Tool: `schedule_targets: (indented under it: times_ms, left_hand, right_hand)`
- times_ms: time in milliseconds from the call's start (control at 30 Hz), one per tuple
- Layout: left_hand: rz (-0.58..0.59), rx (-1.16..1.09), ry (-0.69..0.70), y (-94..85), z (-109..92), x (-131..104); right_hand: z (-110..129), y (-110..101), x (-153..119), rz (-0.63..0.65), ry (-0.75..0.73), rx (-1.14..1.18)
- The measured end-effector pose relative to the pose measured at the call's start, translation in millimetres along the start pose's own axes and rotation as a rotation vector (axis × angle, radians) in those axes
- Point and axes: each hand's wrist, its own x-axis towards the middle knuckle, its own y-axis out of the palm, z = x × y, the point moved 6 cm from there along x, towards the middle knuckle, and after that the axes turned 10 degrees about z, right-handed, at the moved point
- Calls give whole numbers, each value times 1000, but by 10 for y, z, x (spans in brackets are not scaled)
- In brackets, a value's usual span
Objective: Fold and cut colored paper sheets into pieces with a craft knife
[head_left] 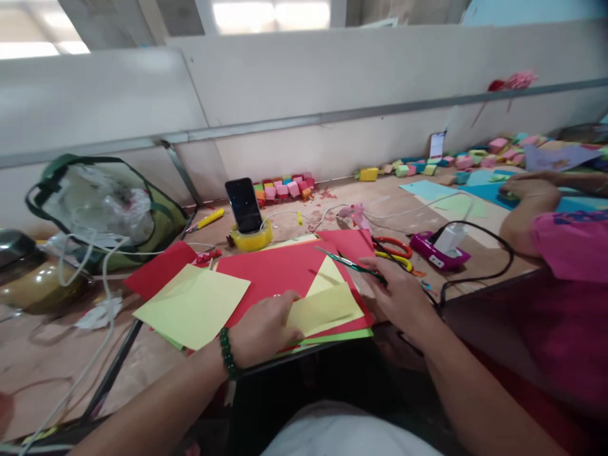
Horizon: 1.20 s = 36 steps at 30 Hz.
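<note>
My left hand (263, 329), with a green bead bracelet (227, 354) at the wrist, grips the left end of a folded pale yellow paper (327, 308). Under that piece lie red paper sheets (270, 269) and a green sheet edge. My right hand (403, 294) is closed around green-handled scissors (357, 265), whose blades point up and left over the red paper. A pale yellow triangle of paper (327, 273) shows between the blades and the folded piece. Left of my left hand, a square yellow sheet (194, 304) overlaps another red sheet (164, 269).
A phone (243, 204) leans on a yellow tape roll (251, 239), beside a yellow cutter (210, 218). Cables run to a purple power strip (439, 250). Orange-handled scissors (392, 246) lie nearby. Left stands a green bag (114, 209). At right, a co-worker's hand (532, 190) rests over blue paper.
</note>
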Motion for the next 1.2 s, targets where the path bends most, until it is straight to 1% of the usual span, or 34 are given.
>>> schedule_targets:
  times_ms: [67, 133, 200, 267, 333, 400, 500, 567, 600, 667, 733, 767, 800, 833, 867, 900, 933, 967, 1000, 1067, 1100, 1133, 1167, 1200]
  left_hand:
    - [-10, -82, 0, -31, 34, -56]
    - [-79, -190, 13, -128, 113, -161]
    - [-234, -293, -3, -297, 258, -316]
    - [-374, -457, -31, -454, 452, -487]
    - [-494, -614, -79, -571, 672, -648]
    - [-627, -702, -138, -659, 906, -807]
    - [-818, -669, -297, -750, 1305, -1065]
    - [-900, -616, -400, -802, 1575, -1243]
    - [-926, -588, -447, -828, 1701, -1332]
    - [-942, -522, -547, -873, 1914, -1497]
    - [-927, -426, -662, -903, 2041, -1628]
    - [-920, -372, -718, -910, 2059, -1671]
    - [-921, -320, -768, -911, 2041, -1693]
    - [-929, -251, -805, -909, 1975, -1685]
    - [-937, -164, -816, -903, 1859, -1635]
    - [-942, -90, -804, -883, 1702, -1543]
    - [-919, 81, -744, -864, 1468, -1388]
    - [-863, 190, -626, -808, 1210, -1178]
    - [-775, 213, -492, -711, 955, -939]
    - [-560, 141, -273, -465, 480, -459]
    - [-436, 121, -194, -333, 267, -233]
    - [-340, 117, -141, -224, 88, -37]
    - [-277, 135, -105, -146, -54, 125]
    - [-252, 150, -94, -104, -146, 252]
  right_hand:
    - [15, 104, 117, 28, -4, -26]
    - [62, 177, 185, 43, -24, -29]
    - [129, 209, 217, 40, -44, -25]
    - [213, 212, 230, 28, -58, -19]
    - [316, 203, 232, 23, -83, 3]
    - [426, 188, 219, 17, -145, 47]
    - [498, 146, 167, -38, -253, 125]
    - [432, 131, 139, -83, -269, 146]
    - [378, 123, 130, -116, -269, 136]
    - [251, 118, 127, -161, -252, 99]
    - [135, 118, 140, -179, -228, 49]
    - [85, 116, 149, -180, -212, 27]
    - [40, 109, 156, -180, -193, 12]
    - [2, 96, 159, -183, -172, 4]
    - [-32, 78, 156, -191, -148, 5]
    - [-58, 59, 149, -202, -126, 14]
    - [-77, 39, 133, -224, -105, 29]
    - [-92, 18, 110, -255, -85, 47]
    - [-102, 5, 81, -288, -66, 67]
    - [-110, -14, 4, -364, -43, 109]
    - [-109, -12, -37, -386, -43, 128]
    - [-109, -12, -81, -407, -44, 143]
    - [-115, -14, -126, -419, -47, 154]
    - [-126, -22, -173, -432, -51, 162]
